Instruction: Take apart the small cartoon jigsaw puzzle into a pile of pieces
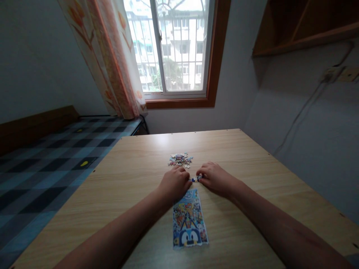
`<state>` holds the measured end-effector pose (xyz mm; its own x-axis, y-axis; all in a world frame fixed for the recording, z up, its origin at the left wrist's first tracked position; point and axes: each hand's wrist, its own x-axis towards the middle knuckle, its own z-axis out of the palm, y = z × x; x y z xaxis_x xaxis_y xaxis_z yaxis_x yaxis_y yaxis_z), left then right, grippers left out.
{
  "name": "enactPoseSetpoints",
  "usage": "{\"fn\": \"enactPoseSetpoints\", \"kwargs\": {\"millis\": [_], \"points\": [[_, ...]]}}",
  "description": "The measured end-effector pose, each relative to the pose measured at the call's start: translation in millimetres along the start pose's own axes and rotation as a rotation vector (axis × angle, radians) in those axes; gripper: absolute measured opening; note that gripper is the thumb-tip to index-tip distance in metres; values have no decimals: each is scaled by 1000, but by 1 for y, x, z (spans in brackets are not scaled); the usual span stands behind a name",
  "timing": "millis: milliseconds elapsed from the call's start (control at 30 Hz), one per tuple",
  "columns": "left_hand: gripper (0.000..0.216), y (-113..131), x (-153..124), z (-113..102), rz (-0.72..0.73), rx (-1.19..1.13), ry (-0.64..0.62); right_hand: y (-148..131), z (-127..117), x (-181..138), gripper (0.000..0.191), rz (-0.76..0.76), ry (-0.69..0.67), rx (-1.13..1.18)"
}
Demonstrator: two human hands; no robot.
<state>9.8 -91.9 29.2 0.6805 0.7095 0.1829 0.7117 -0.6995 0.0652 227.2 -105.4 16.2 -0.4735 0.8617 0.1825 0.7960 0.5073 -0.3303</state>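
Observation:
Small blue and white jigsaw puzzle pieces (195, 179) lie on the table between my two hands. My left hand (176, 181) curls over their left end, its fingers closed and pressed down near the tabletop. From the other side my right hand (213, 177) pinches the right end with thumb and fingertips. Just beyond the hands is a loose heap of puzzle pieces (180, 160). Nearer to me lies a printed picture sheet (188, 224) with colourful cartoon figures and a large blue dog face; my left hand overlaps its top edge.
The light wooden table (246, 164) reaches toward the window (182, 52). On the left stands a bed with a checked cover (58, 164), beside a floral curtain (109, 56). A wooden shelf (297, 41) and a cable (297, 116) are on the right wall.

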Motion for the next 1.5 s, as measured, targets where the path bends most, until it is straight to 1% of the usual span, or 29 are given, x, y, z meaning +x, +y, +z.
{"fn": "enactPoseSetpoints", "kwargs": {"millis": [200,367,433,667,833,933,1033,1133,1233,1400,1500], "points": [[18,4,2,5,-51,-49,3,-4,-5,0,20,42,-58,-6],[22,7,3,4,-103,-77,-17,-7,-8,0,25,73,-40,-64],[21,8,3,3,-124,-96,-31,-8,-9,0,24,77,-51,-92],[12,0,5,3,-131,-242,-60,-13,-7,1,18,79,-57,-139],[5,-4,6,3,-152,-312,-47,-10,-5,1,20,114,-40,-31],[3,-3,6,3,-190,-344,-59,-5,-3,1,23,155,-33,90],[5,-3,6,4,-215,-391,-73,1,0,3,19,187,-39,227],[7,-8,8,6,-208,-431,-42,7,3,4,12,193,-16,291],[8,-16,9,7,-222,-445,22,11,4,5,8,195,23,327],[15,-38,12,7,-338,-394,132,17,6,6,9,207,67,420],[17,-51,13,9,-363,-385,174,22,8,8,10,236,122,441]]}}
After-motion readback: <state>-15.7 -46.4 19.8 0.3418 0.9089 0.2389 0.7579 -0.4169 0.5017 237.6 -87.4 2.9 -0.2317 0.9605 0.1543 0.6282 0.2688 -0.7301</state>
